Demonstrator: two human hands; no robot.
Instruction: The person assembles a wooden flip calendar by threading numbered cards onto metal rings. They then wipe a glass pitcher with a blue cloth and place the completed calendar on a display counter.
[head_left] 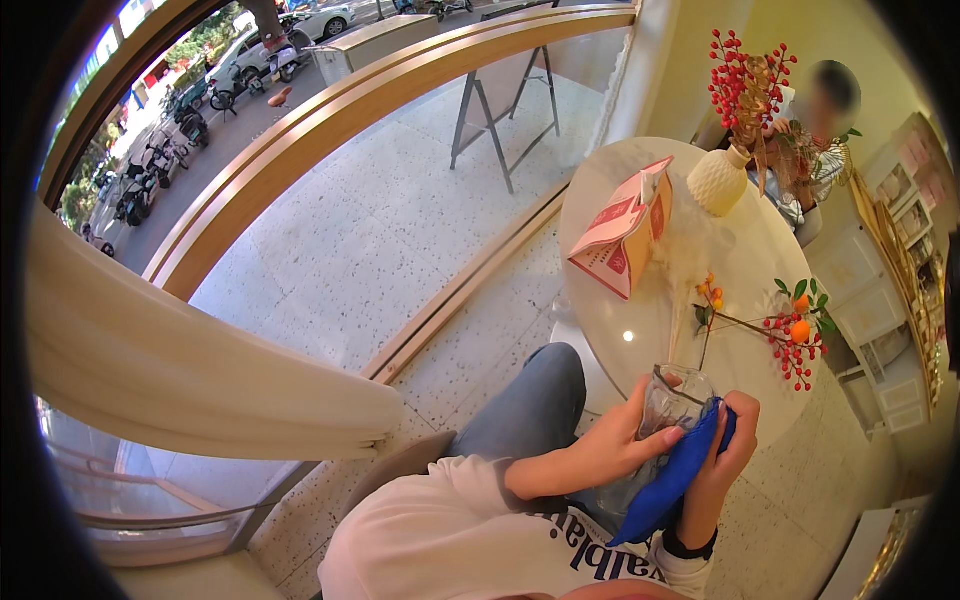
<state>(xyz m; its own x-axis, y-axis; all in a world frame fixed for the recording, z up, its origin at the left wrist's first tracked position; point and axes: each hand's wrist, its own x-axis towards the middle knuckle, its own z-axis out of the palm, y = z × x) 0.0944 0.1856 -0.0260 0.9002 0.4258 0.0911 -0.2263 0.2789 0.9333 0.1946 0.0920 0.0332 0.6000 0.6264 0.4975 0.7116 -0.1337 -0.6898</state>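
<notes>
A clear glass vase (pixel 668 400) is held over my lap at the near edge of the table, its mouth tilted up and away from me. The fingers of my left hand (pixel 605 445) wrap round its left side, thumb across the front. My right hand (pixel 730 445) grips a blue cloth (pixel 662 490) and presses it against the vase's right side. The cloth hangs down toward my lap and hides much of the lower glass. Just beyond the vase, decorative stems with red berries and orange fruits (pixel 800 331) lie on the round white table (pixel 610 350).
A pink and red folded card (pixel 622 235) stands on the table. Behind it is a cream vase (pixel 718 182) with red berry stems (pixel 745 85). Another person (pixel 825 150) sits beyond. A window frame (pixel 400 85) and a pale curtain (pixel 190 340) are at left.
</notes>
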